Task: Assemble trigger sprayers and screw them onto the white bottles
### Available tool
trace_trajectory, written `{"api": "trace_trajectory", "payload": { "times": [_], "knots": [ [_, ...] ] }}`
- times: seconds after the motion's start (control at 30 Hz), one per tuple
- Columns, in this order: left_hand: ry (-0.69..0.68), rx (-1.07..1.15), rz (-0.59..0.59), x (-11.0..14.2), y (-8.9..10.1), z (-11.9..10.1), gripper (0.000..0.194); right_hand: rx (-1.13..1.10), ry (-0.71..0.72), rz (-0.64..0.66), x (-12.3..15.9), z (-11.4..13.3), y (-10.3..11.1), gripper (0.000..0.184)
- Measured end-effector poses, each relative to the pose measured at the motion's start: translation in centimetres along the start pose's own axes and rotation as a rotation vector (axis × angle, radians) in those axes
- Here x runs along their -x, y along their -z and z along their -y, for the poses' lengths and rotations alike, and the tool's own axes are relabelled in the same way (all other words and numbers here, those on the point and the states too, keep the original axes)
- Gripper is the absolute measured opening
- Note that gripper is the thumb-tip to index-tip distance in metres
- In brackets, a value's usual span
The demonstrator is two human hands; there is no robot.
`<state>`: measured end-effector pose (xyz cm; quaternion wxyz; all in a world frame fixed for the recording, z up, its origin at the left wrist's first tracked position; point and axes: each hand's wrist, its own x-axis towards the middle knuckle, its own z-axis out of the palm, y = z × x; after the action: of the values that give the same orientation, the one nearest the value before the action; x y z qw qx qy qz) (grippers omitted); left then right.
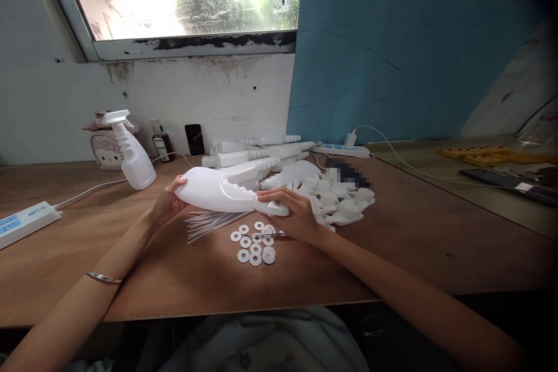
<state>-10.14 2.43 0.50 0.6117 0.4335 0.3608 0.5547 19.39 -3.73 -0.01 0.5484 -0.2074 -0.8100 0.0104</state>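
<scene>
One white bottle (204, 190), center of frame, tipped on its side between both hands, base to the left, neck to the right. Left hand (171, 200) clamped on the base end, at the bottle's left. Right hand (296, 212) at the neck end, fingers closed around a white spray head (274, 208); head sits at the bottle's neck, can't tell if screwed on. Slim metal tool (276, 233) just under right hand, reaching over white rings (255, 249), lower center; can't tell if that hand grips it too. Rings loose on the bench (414, 250), some overlapping. Thin clear tubes (207, 224) bundled below the bottle, left of the rings. More white bottles (244, 156) piled lying down behind the held one. Heap of white spray heads (344, 209) right of center, beside right hand. Upright spray bottle with head fitted (136, 157), left of frame, in front of a pink bag (104, 151). Dark bottle (163, 144) and phone (194, 140) near the wall, left of center. Power strip (28, 224) at left edge.
</scene>
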Motion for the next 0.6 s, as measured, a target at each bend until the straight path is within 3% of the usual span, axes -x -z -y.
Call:
{"api": "trace_trajectory", "payload": {
  "times": [0.23, 0.33, 0.47, 0.6],
  "knots": [
    [0.001, -0.005, 0.043, 0.09, 0.54, 0.03, 0.039, 0.129, -0.413, -0.116, 0.07, 0.04, 0.14, 0.028],
    [0.009, -0.012, 0.046, 0.00, 0.79, 0.17, 0.039, 0.073, -0.506, -0.118, -0.17, 0.01, 0.39, 0.031],
    [0.001, -0.001, 0.032, 0.02, 0.75, 0.18, 0.038, -0.004, -0.488, -0.108, -0.31, -0.26, 0.40, 0.029],
    [0.023, -0.008, -0.011, 0.20, 0.27, 0.10, 0.037, -0.054, -0.269, -0.097, -0.16, -0.60, -0.06, 0.015]
  ]
}}
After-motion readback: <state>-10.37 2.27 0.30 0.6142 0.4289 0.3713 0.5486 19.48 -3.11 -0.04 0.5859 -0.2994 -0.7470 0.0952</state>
